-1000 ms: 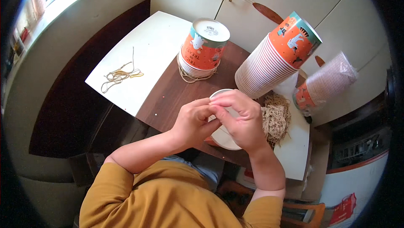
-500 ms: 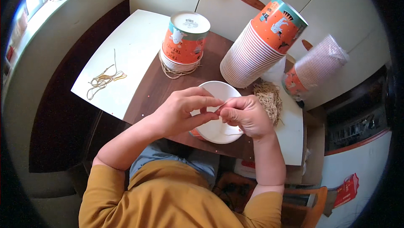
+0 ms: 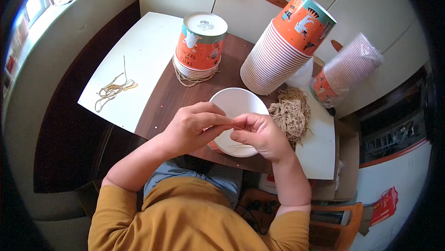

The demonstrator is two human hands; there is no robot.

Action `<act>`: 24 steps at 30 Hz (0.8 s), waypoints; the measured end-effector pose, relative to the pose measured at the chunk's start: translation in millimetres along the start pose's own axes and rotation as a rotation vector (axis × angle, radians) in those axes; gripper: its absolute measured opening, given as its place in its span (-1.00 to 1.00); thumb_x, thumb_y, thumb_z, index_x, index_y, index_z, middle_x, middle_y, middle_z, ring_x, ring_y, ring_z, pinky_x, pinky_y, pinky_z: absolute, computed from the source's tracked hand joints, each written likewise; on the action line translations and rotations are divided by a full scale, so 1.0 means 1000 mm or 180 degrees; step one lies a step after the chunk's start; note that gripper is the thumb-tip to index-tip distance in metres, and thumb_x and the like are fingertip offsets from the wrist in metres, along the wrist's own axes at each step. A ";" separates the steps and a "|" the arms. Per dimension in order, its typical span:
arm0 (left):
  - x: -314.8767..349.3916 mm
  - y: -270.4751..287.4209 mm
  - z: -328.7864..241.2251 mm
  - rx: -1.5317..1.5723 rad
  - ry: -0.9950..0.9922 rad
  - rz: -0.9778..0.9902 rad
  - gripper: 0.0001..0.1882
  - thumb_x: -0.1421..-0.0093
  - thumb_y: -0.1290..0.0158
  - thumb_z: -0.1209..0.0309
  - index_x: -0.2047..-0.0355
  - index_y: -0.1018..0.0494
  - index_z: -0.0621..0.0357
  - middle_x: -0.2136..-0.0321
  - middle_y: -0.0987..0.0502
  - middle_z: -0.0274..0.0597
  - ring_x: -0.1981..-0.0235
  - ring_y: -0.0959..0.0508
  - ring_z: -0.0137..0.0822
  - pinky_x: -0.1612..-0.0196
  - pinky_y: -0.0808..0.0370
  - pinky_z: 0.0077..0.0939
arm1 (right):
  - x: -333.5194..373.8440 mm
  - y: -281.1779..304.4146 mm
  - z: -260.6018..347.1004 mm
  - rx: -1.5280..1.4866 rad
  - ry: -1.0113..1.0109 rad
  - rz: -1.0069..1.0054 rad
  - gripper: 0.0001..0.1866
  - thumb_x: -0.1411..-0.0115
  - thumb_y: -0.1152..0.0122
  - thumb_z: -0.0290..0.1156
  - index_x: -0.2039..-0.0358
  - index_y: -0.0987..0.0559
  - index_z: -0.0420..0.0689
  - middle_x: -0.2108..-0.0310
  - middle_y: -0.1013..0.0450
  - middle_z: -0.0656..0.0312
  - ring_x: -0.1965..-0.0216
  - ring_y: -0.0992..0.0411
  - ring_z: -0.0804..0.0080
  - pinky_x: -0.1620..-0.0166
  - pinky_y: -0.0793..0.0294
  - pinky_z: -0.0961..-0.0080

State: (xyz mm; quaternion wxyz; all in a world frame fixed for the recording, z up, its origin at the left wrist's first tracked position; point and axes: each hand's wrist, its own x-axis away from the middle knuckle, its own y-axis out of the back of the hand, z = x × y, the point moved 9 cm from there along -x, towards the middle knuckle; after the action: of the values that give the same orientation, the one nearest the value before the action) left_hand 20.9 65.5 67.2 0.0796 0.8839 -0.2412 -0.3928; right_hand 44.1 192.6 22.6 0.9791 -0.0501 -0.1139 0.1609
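My left hand and my right hand meet fingertip to fingertip above an upright paper bucket with a white inside. Both hands are closed in a pinch on a thin string, mostly hidden by the fingers. Pale string ends show below the right hand, against the bucket's inside. Right of the bucket, close to my right hand, lies a tangled heap of beige string.
An upside-down orange bucket stack has string round its base. A tall bucket stack leans at the back, with a plastic-wrapped stack to its right. Loose strings lie on the table's white left part. A wooden chair stands lower right.
My hands have shifted slightly left, and their fingertips have drawn closer together. The string that hung below my right hand now sits lower left in the bucket. More of the string heap shows.
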 end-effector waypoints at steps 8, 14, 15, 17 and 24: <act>0.008 0.000 0.008 0.0134 0.0309 0.0026 -0.86 -0.04 -0.20 0.59 0.34 -0.58 0.22 0.40 -0.56 -0.15 0.39 -0.60 -0.27 0.35 -0.55 -0.47 | 0.004 0.009 0.006 0.0780 0.0647 -0.0615 -0.89 -0.20 -0.23 -0.51 0.27 -0.55 -0.24 0.30 -0.50 0.32 0.31 -0.43 0.70 0.21 -0.46 0.69; 0.008 0.004 0.014 0.0322 0.0783 0.0099 -0.83 -0.10 -0.17 0.56 0.26 -0.56 0.25 0.37 -0.58 -0.11 0.35 -0.59 -0.32 0.28 -0.52 -0.49 | 0.011 0.011 0.016 0.1265 0.1027 -0.0901 -0.93 -0.16 -0.21 -0.56 0.32 -0.56 -0.25 0.40 -0.48 0.31 0.39 -0.43 0.68 0.30 -0.45 0.68; 0.010 0.003 0.020 0.0395 0.1050 0.0149 -0.82 -0.12 -0.15 0.54 0.23 -0.56 0.25 0.36 -0.58 -0.10 0.35 -0.59 -0.32 0.26 -0.51 -0.50 | 0.011 0.011 0.016 0.1262 0.1025 -0.0900 -0.93 -0.16 -0.21 -0.56 0.32 -0.56 -0.25 0.40 -0.48 0.31 0.39 -0.43 0.68 0.30 -0.45 0.68; 0.010 0.003 0.020 0.0474 0.1021 0.0099 -0.80 -0.18 -0.11 0.48 0.22 -0.53 0.35 0.42 -0.55 -0.11 0.39 -0.60 -0.42 0.39 -0.51 -0.55 | 0.015 0.006 0.026 0.1924 0.1299 -0.0930 -0.92 -0.12 -0.23 -0.58 0.34 -0.56 -0.25 0.44 -0.46 0.26 0.44 -0.44 0.61 0.35 -0.45 0.65; 0.011 -0.015 0.021 0.0743 0.1585 0.0622 -0.83 -0.15 -0.13 0.46 0.32 -0.54 0.35 0.48 -0.57 -0.09 0.51 -0.59 -0.41 0.41 -0.53 -0.52 | 0.029 -0.016 0.046 0.2759 0.1890 -0.1037 -0.90 -0.04 -0.26 -0.61 0.39 -0.54 -0.23 0.47 -0.43 0.17 0.48 -0.48 0.40 0.43 -0.48 0.53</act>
State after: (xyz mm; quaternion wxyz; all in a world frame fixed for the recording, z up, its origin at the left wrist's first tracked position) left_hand 17.1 73.7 40.3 0.0716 0.9288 -0.3418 -0.1238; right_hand 64.9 189.9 75.2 0.9124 0.3327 0.2377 0.0184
